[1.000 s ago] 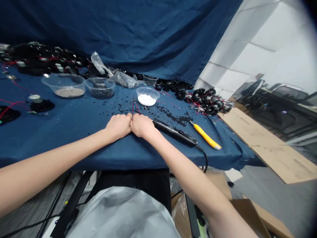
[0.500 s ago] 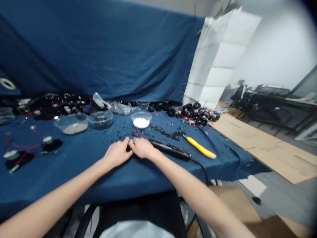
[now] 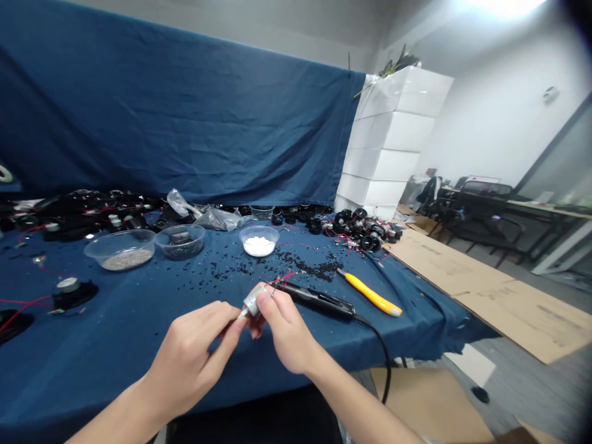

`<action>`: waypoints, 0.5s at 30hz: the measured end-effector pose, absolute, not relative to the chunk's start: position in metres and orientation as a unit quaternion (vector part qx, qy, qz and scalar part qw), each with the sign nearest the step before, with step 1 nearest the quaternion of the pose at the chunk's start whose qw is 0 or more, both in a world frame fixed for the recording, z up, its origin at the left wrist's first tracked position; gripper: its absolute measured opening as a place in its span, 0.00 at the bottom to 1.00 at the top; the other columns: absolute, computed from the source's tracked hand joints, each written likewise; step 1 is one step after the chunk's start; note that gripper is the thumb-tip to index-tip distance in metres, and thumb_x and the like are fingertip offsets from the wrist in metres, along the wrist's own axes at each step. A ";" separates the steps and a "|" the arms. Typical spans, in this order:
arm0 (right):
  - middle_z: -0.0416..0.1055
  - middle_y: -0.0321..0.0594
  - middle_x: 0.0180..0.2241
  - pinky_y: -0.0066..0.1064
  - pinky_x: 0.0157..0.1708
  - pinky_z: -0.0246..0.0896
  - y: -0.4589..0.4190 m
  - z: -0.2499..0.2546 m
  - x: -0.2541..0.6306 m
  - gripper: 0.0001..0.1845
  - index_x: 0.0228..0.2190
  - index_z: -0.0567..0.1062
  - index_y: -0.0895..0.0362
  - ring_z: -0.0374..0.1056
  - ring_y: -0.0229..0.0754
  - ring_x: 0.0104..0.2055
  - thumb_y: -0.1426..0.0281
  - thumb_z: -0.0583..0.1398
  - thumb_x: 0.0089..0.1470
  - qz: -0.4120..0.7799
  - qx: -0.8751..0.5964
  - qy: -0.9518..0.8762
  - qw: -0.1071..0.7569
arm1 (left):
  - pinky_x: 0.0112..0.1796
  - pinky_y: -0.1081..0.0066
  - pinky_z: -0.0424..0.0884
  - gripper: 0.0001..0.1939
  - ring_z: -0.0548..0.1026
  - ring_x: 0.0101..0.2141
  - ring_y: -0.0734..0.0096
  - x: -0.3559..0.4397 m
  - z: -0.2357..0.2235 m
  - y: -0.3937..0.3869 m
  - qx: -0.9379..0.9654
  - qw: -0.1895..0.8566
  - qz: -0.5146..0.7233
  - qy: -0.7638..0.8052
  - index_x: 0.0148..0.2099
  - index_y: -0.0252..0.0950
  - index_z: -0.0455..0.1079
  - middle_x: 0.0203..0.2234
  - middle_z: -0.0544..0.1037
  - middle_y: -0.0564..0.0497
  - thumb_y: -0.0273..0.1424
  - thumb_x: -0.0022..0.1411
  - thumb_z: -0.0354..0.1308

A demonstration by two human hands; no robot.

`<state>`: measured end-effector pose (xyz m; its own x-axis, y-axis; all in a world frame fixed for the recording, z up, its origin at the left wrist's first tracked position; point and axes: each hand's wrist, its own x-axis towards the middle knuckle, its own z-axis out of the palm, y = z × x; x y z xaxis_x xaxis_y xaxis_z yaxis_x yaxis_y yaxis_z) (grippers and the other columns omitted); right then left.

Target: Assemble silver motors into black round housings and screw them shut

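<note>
My right hand (image 3: 285, 336) and my left hand (image 3: 187, 354) are raised together above the front of the blue-clothed table (image 3: 139, 308). Both pinch a small silver cylindrical motor (image 3: 252, 302) with thin red wires (image 3: 283, 280) trailing from it. The left fingertips hold its near end; the right thumb and fingers wrap its body. Just behind the hands lies a black soldering iron (image 3: 319, 299) with its cable running off the table's front edge.
A yellow-handled tool (image 3: 367, 293) lies right of the iron. A small bowl of white bits (image 3: 259, 240), two clear bowls (image 3: 121, 248) (image 3: 180, 240), scattered black bits and piles of black wired parts (image 3: 365, 228) sit further back. Cardboard sheets (image 3: 462, 271) extend on the right.
Both hands lifted off the table and came toward me with the small motor pinched between them; the view tilted upward.
</note>
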<state>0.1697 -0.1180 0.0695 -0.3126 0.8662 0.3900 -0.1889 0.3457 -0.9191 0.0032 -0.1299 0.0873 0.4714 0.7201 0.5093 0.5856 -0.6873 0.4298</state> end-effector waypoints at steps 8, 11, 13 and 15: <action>0.63 0.38 0.27 0.32 0.30 0.59 -0.121 0.057 0.202 0.19 0.28 0.68 0.57 0.61 0.39 0.29 0.57 0.50 0.63 0.142 -0.320 -0.638 0.686 | 0.23 0.75 0.65 0.17 0.67 0.21 0.74 0.025 0.105 -0.101 0.754 0.435 0.345 0.352 0.38 0.36 0.68 0.19 0.68 0.55 0.43 0.67 0.47; 0.62 0.38 0.29 0.29 0.24 0.58 -0.119 0.043 0.223 0.17 0.32 0.68 0.56 0.60 0.38 0.27 0.59 0.48 0.65 0.090 -0.335 -0.517 0.783 | 0.25 0.75 0.65 0.15 0.66 0.23 0.74 0.032 0.096 -0.072 0.766 0.391 0.354 0.366 0.37 0.35 0.67 0.20 0.68 0.56 0.41 0.66 0.50; 0.62 0.38 0.30 0.27 0.22 0.56 -0.118 0.029 0.236 0.15 0.34 0.68 0.56 0.59 0.37 0.26 0.62 0.47 0.66 0.081 -0.352 -0.469 0.806 | 0.27 0.75 0.64 0.15 0.67 0.24 0.73 0.036 0.087 -0.047 0.799 0.326 0.336 0.378 0.33 0.35 0.67 0.20 0.68 0.55 0.40 0.66 0.49; 0.62 0.37 0.28 0.27 0.22 0.57 -0.119 0.013 0.247 0.15 0.33 0.68 0.56 0.58 0.37 0.25 0.62 0.48 0.66 0.057 -0.376 -0.487 0.787 | 0.28 0.74 0.64 0.15 0.68 0.24 0.72 0.039 0.082 -0.018 0.829 0.235 0.322 0.393 0.33 0.35 0.67 0.21 0.70 0.54 0.39 0.66 0.48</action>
<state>0.2467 -0.1193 0.0127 0.5198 0.4551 0.7229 0.2762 0.7113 -0.6464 0.0390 -0.0177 0.0818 0.4837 0.8024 0.3495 0.4998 -0.5810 0.6424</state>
